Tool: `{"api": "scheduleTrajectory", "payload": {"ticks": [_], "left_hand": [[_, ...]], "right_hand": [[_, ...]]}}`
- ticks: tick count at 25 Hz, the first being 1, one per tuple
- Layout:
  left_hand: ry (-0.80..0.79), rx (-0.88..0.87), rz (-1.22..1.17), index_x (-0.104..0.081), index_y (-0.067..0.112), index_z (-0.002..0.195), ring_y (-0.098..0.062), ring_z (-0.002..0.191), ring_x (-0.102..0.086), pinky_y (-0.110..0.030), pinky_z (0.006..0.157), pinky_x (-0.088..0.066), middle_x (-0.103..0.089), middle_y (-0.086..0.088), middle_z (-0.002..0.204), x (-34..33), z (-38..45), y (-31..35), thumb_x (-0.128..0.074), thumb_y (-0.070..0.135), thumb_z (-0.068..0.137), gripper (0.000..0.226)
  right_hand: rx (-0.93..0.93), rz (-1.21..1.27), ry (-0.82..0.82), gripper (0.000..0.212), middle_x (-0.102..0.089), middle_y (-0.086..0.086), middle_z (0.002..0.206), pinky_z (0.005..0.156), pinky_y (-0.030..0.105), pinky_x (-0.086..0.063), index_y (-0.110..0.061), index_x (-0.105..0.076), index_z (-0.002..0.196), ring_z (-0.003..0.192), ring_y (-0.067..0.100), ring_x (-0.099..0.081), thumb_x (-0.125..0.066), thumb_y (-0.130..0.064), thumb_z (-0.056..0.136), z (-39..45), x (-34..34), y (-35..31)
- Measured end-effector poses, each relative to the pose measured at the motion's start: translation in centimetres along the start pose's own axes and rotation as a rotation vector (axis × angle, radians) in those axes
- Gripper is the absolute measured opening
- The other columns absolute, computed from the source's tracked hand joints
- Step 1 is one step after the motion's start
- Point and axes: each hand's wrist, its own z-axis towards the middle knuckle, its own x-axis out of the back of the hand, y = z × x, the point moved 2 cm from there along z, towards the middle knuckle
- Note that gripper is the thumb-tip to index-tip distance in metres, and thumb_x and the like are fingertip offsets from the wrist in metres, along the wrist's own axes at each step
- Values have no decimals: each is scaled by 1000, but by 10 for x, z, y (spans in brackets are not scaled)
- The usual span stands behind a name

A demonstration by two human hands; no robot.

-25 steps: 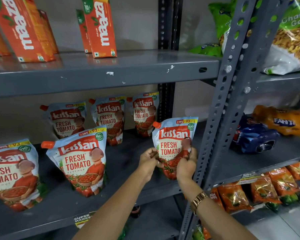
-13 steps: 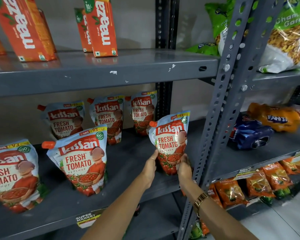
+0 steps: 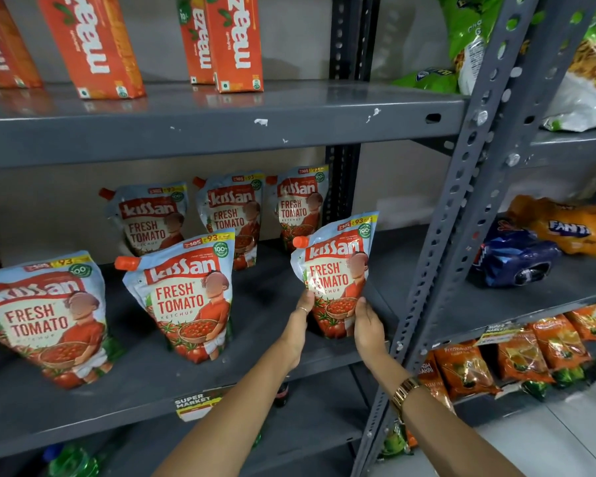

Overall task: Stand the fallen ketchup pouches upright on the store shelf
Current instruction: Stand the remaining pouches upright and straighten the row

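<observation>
Several Kissan ketchup pouches stand on the grey middle shelf. The rightmost front pouch stands upright near the shelf's right end, its base on the shelf. My left hand touches its lower left edge and my right hand cups its lower right corner, fingers around the bottom. Another front pouch stands left of it, and a third leans at the far left. Three more pouches stand in the back row.
Orange Maaza juice cartons stand on the shelf above. A perforated grey upright rises just right of my hands. Beyond it lie a Fanta pack, a blue pack and orange snack bags below.
The pouch in my hands went from held up in front of the shelf to resting on it further back. My hands slid down from its middle to its bottom corners.
</observation>
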Motion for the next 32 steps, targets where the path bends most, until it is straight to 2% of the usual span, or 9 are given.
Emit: {"api": "scheduleTrajectory", "payload": {"ticks": [3, 6, 9, 11, 14, 20, 21, 24, 32], "left_hand": [[-4, 28, 24, -29, 29, 143, -10, 135, -31, -28, 111, -21, -30, 1, 153, 3, -7, 0, -33, 45, 95, 50], [252, 55, -18, -43, 20, 136, -23, 133, -40, -36, 111, -26, -43, -4, 144, 18, -18, -1, -43, 36, 94, 45], [657, -68, -115, -65, 9, 92, -26, 90, -61, -35, 89, -42, -67, -12, 97, 53, -40, 3, -47, 21, 91, 22], [800, -129, -124, -67, 5, 67, -26, 65, -61, -37, 77, -46, -67, -7, 63, 78, -56, 2, -47, 20, 91, 35], [919, -175, -109, -59, 13, 42, -32, 55, -61, -40, 73, -50, -61, 3, 37, 109, -82, -2, -48, 19, 89, 49], [1066, -153, -66, -58, 16, 67, -27, 86, -55, -31, 77, -39, -58, 3, 72, 166, -106, 12, -50, 11, 87, 22], [1015, -139, -64, -62, 11, 84, -27, 97, -54, -31, 83, -38, -60, 2, 86, 175, -106, 14, -52, 11, 89, 12], [723, -119, -24, -50, 8, 132, -18, 122, -46, -31, 103, -36, -53, -7, 131, 193, -107, 17, -50, 16, 93, 40], [521, -33, 111, -52, 7, 131, -10, 116, -47, -25, 99, -37, -54, -8, 138, 201, -102, 16, -50, 19, 94, 39]], "right_hand": [[69, -50, 101, 36, -62, 14, 102, 99, 43, -44, -5, -58, 106, 100, 26, -56, -34, -31, 98, -7, 0, -1], [308, -122, 399, 16, -62, 19, 99, 86, 46, -48, -4, -55, 102, 96, 35, -58, -47, -16, 93, -27, -3, -1], [531, -154, 281, 11, -56, 3, 74, 65, 31, -44, -17, -49, 82, 70, 22, -56, -52, -10, 90, -54, -29, -3], [566, -177, 152, 13, -52, -4, 63, 58, 24, -41, -18, -52, 79, 59, 11, -51, -52, -11, 90, -63, -51, -2], [532, -162, 4, 11, -56, -7, 65, 60, 21, -43, -14, -59, 83, 61, 6, -54, -52, -9, 90, -72, -88, -3], [374, -145, -241, 15, -63, 1, 89, 79, 37, -49, -10, -61, 98, 90, 23, -59, -50, -19, 92, -84, -150, -6], [368, -165, -280, 18, -61, -2, 92, 81, 32, -45, -10, -60, 102, 94, 20, -57, -49, -22, 93, -87, -159, -7], [322, -168, -344, 21, -57, -5, 101, 87, 27, -37, -15, -55, 107, 100, 12, -49, -43, -28, 95, -92, -177, -7], [305, -134, -269, 13, -59, -18, 72, 82, 28, -40, -25, -50, 85, 84, 11, -56, -43, -27, 95, -90, -172, -5]]}}
